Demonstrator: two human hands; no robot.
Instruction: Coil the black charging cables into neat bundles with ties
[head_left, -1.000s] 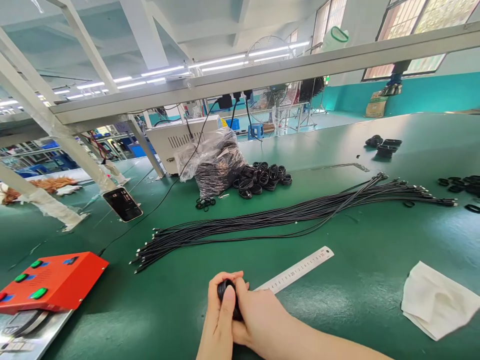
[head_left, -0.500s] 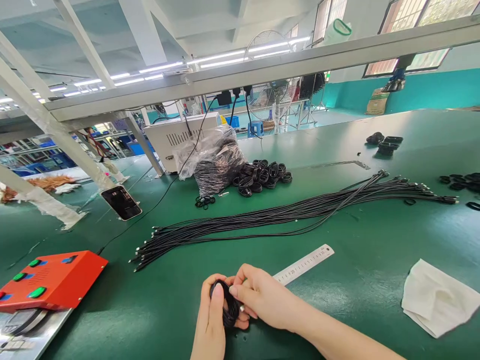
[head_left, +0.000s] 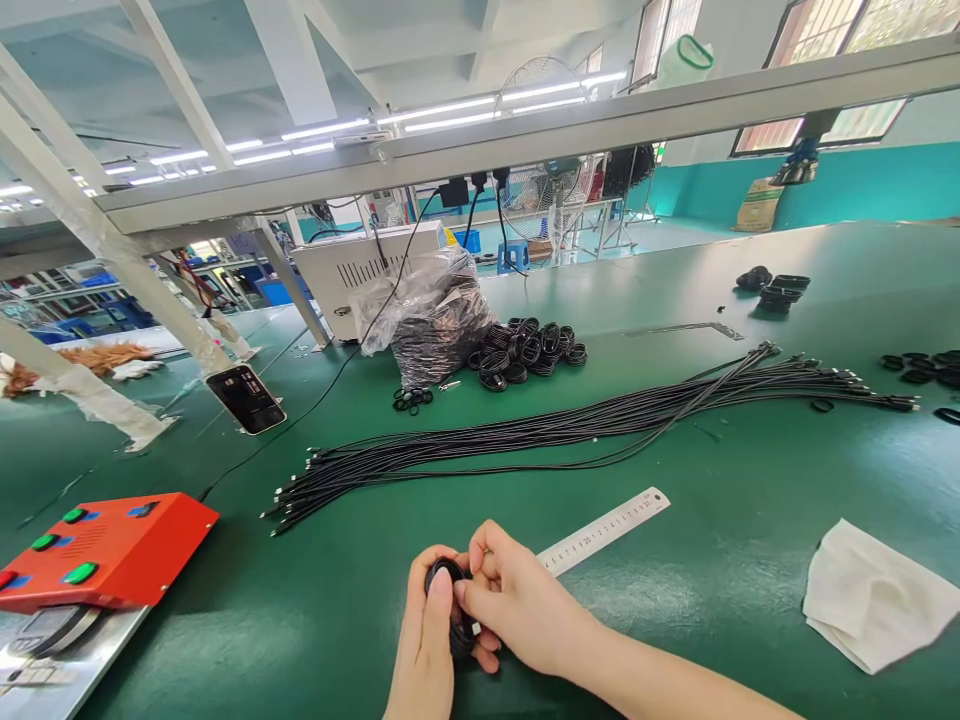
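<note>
Cable coil (head_left: 448,575) — between left hand (head_left: 424,640) and right hand (head_left: 517,600).

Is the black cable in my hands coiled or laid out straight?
Coiled: the black cable is wound into a tight loop, pinched between the left hand and right hand.

A green workbench (head_left: 675,640) carries black cables (head_left: 600,428), a steel ruler (head_left: 604,532) and a white cloth (head_left: 874,595)

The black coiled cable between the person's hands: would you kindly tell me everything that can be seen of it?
The black coiled cable is a thin, rubbery-looking cord wound into a narrow upright loop, strands side by side. A small silver tip shows low on it. The left hand cups it, thumb across the front, while the right hand grips it from the side.
</note>
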